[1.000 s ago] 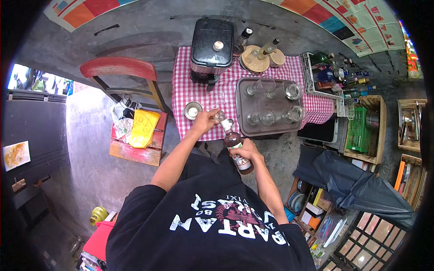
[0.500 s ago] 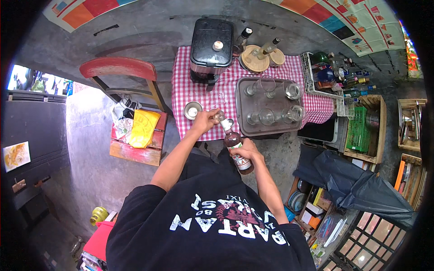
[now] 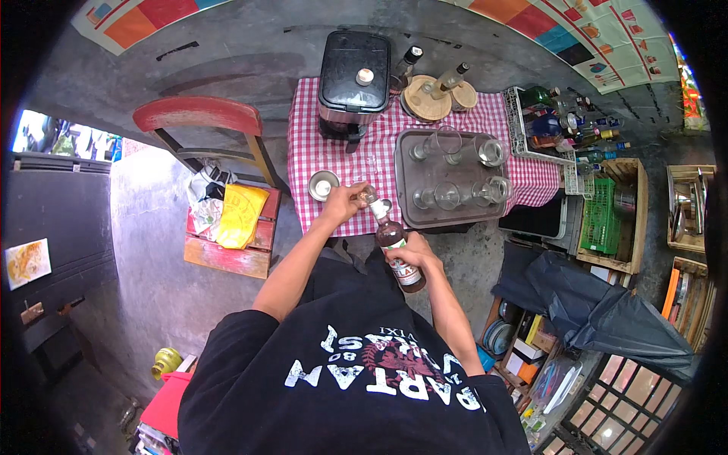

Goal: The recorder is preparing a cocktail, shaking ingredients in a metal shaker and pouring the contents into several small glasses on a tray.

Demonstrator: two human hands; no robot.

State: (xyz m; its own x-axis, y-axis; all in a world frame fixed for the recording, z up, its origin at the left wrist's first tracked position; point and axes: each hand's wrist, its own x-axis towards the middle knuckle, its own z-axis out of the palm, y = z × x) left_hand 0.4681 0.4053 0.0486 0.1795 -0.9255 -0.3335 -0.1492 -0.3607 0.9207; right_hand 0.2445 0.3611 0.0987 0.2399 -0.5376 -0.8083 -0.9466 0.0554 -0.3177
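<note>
My left hand (image 3: 343, 203) is closed on a small clear glass (image 3: 368, 194) above the near edge of the checked tablecloth. Wrapped round the body of a brown bottle (image 3: 389, 234) is my right hand (image 3: 416, 251). The bottle is tilted, its pale neck pointing at the glass and close to or touching its rim; whether liquid is flowing is too small to tell. Left of the glass, a small bowl (image 3: 314, 182) with something white in it stands on the cloth. To the right, a grey tray (image 3: 462, 168) carries several clear stemmed glasses (image 3: 447, 196).
A black appliance (image 3: 355, 72) stands at the back of the table, beside bottles and a round wooden board (image 3: 425, 102). A white wire rack (image 3: 523, 129) of bottles is at the right. Left stands a red wooden chair (image 3: 227, 262) with a yellow bag (image 3: 243, 216).
</note>
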